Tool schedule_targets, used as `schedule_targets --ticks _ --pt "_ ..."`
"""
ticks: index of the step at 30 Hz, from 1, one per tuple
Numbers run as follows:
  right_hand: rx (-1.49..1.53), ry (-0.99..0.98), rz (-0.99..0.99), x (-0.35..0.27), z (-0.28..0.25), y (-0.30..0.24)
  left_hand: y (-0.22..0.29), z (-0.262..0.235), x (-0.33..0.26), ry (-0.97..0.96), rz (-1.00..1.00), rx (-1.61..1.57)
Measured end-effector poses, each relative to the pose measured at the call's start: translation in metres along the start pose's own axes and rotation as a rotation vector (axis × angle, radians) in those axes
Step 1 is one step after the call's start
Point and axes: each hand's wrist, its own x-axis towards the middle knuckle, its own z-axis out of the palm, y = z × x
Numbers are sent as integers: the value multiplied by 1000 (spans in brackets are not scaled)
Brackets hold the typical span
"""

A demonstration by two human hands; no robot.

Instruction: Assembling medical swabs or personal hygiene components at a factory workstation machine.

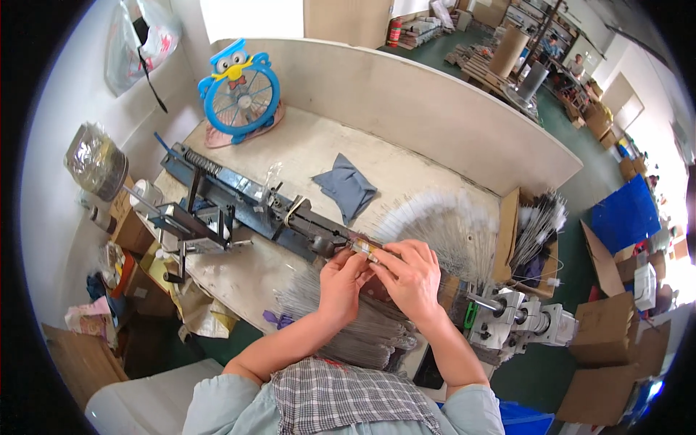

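Note:
My left hand (341, 281) and my right hand (412, 274) meet at the near end of a long dark metal bench machine (250, 190). The fingers of both are closed around a small silver-and-yellow piece (362, 249), whose kind I cannot make out. Bundles of thin metal wires (362, 335) lie below my forearms and partly under my hands. Beyond my right hand, more wires with white bristly tips (435, 217) spread out in a fan on the table. A grey cloth (346, 188) rests behind the machine.
A blue owl-shaped fan (241, 94) stands at the back left. On the right are a silver clamp-like mechanism (518, 322) and a cardboard box (510, 232) holding wire brushes. A low partition (406, 94) bounds the table's back. A crank handle (174, 277) juts out at left.

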Motion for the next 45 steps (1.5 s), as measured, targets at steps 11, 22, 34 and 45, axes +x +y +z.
schedule_targets --ticks 11,22,34,45 --pt "41 -52 16 9 9 -6 0 -6 2 43 -44 -183" --pt "18 -12 4 12 11 -14 -1 -5 2 31 -29 -129" --pt "-78 49 39 3 9 -11 2 0 -1 27 -35 -139" --pt "-32 8 16 3 7 -8 1 2 0 34 -8 -85"
